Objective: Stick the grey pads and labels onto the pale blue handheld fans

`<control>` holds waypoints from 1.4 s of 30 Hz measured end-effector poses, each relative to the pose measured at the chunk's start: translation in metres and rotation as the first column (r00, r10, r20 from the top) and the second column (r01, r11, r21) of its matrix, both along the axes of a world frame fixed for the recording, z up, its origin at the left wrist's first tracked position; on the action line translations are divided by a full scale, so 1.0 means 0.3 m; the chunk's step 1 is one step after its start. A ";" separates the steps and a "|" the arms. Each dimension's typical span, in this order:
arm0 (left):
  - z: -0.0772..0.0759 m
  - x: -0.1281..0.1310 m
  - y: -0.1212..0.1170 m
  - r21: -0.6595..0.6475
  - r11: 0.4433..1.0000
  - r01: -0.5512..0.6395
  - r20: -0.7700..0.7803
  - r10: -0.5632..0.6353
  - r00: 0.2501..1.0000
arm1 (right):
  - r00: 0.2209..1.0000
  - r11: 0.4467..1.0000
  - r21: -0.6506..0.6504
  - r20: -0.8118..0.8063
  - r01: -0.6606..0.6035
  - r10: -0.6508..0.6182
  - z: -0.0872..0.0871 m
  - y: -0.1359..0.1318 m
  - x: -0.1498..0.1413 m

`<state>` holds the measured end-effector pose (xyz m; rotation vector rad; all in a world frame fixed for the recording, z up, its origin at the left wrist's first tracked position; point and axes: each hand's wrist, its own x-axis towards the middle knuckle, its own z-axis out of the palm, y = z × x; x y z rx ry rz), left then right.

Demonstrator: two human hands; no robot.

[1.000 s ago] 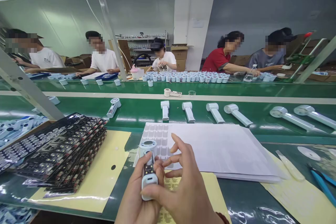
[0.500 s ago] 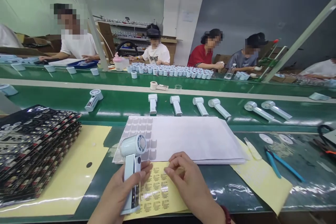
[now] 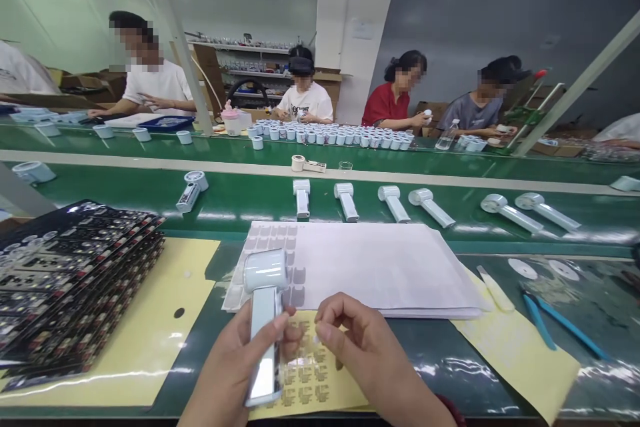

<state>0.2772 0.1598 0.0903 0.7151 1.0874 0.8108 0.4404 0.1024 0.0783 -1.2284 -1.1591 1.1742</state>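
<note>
Both hands meet: left hand (image 3: pixel 235 363) grips the handheld fan (image 3: pixel 264 320); right hand (image 3: pixel 367 353) pinches a sticker (image 3: pixel 314 340) beside it.

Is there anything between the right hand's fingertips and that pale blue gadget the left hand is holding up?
Nothing visible. The right hand pinches close beside the handheld fan held in the left hand, with only a small open gap over the yellow label sheet beneath.

Pale blue fan (image 3: pixel 263 320); yellow label sheet (image 3: pixel 310 373) (small printed labels); green belt (image 3: pixel 240 203).
</note>
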 end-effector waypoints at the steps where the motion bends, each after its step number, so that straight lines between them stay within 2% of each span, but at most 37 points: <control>1: 0.011 0.003 0.002 -0.015 1.000 -0.016 0.025 0.016 1.000 | 0.999 0.999 0.017 -0.044 -0.027 0.028 0.021 0.008 -0.019; 3: 0.023 0.010 0.013 -0.069 0.995 -0.069 0.101 0.075 0.992 | 0.998 0.997 0.054 -0.029 -0.050 0.051 0.059 0.025 -0.056; 5: 0.026 0.018 0.029 -0.114 0.988 -0.105 0.185 0.125 0.975 | 0.998 0.996 0.081 0.054 -0.043 0.038 0.085 0.043 -0.082; 7: 0.027 0.024 0.044 -0.113 0.985 -0.127 0.233 0.150 0.961 | 0.992 0.995 0.085 0.120 -0.042 0.032 0.098 0.059 -0.096; 15: 0.040 0.025 0.070 -0.145 0.969 -0.200 0.203 0.227 0.952 | 0.973 0.993 0.110 0.229 -0.038 0.012 0.085 0.102 -0.108; 17: 0.038 0.014 0.071 -0.132 0.977 -0.167 0.231 0.194 0.953 | 0.957 0.985 0.170 0.289 -0.028 -0.023 0.076 0.106 -0.112; 20: 0.040 0.005 0.067 -0.067 0.997 -0.045 0.314 0.063 0.947 | 0.947 0.971 0.238 0.313 -0.009 -0.068 0.068 0.112 -0.114; 22: 0.046 0.007 0.061 0.026 0.999 0.032 0.329 -0.039 0.944 | 0.978 0.981 0.193 0.203 0.014 -0.054 0.067 0.123 -0.107; 24: 0.055 0.011 0.058 0.119 0.990 0.071 0.299 -0.104 0.949 | 1.000 0.993 0.114 0.008 0.022 -0.023 0.070 0.141 -0.091; 26: 0.062 0.011 0.068 0.152 0.984 0.093 0.251 -0.129 0.959 | 0.988 0.997 0.077 -0.154 0.022 -0.010 0.073 0.166 -0.063; 27: 0.066 0.009 0.082 0.145 0.984 0.100 0.227 -0.131 0.965 | 0.985 0.995 0.087 -0.169 0.042 -0.027 0.073 0.179 -0.045; 28: 0.070 0.004 0.105 0.133 0.986 0.101 0.200 -0.127 0.972 | 0.994 0.991 0.108 -0.091 0.072 -0.062 0.072 0.193 -0.025; 29: 0.074 -0.001 0.136 0.126 0.987 0.096 0.166 -0.116 0.979 | 0.992 0.987 0.128 0.065 0.097 -0.106 0.069 0.206 -0.004; 30: 0.077 -0.006 0.177 0.132 0.987 0.088 0.127 -0.105 0.986 | 0.954 0.983 0.144 0.263 0.111 -0.146 0.063 0.218 0.015; 32: 0.082 -0.011 0.286 0.181 0.981 0.063 0.032 -0.070 0.997 | 0.775 0.985 0.139 0.610 0.100 -0.164 0.040 0.240 0.044; 33: 0.081 -0.008 0.351 0.219 0.974 0.061 -0.023 -0.057 0.998 | 0.684 0.990 0.117 0.715 0.082 -0.141 0.023 0.250 0.051; 36: 0.055 0.026 0.565 0.310 0.947 0.082 -0.210 -0.016 0.978 | 0.524 0.995 0.098 0.847 0.015 -0.091 -0.049 0.275 0.044; 39: -0.005 0.094 0.751 0.351 0.934 0.061 -0.313 0.056 0.948 | 0.403 0.987 0.144 0.909 -0.069 -0.104 -0.136 0.287 0.021; 41: -0.051 0.141 0.843 0.366 0.928 0.072 -0.393 0.084 0.916 | 0.323 0.956 0.244 0.929 -0.161 -0.182 -0.191 0.288 0.016; 42: -0.071 0.160 0.879 0.378 0.922 0.082 -0.430 0.096 0.898 | 0.260 0.912 0.338 0.925 -0.233 -0.277 -0.213 0.287 0.018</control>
